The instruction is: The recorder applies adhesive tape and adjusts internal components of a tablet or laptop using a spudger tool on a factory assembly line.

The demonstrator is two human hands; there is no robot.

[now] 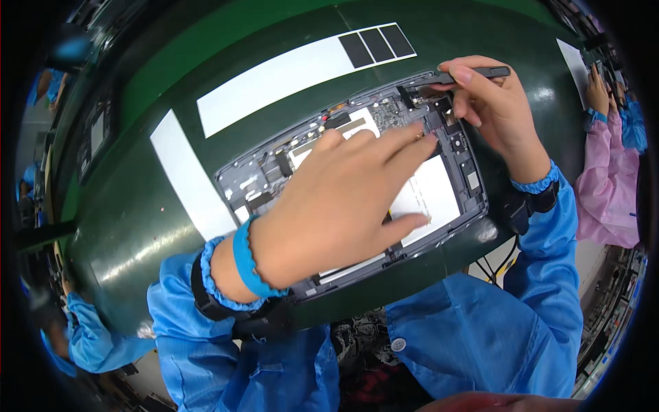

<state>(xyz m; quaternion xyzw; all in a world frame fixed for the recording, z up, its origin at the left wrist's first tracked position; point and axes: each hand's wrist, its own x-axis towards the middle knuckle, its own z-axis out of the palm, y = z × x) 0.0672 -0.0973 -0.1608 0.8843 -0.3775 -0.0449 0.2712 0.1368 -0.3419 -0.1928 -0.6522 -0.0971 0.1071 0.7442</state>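
A smooth white strip point(187, 172) lies on the glossy green worktop point(141, 206); the left hand point(336, 196), thumb and fingers spread, empty, covers part of an opened rectangular electronic device point(439, 185) there; the right hand point(500, 106) pinches a slim dark tool point(493, 72).

Dark green bench point(123, 220) across frame centre, glossy; light glares off its left side. Pale floor point(593, 262), lower right.
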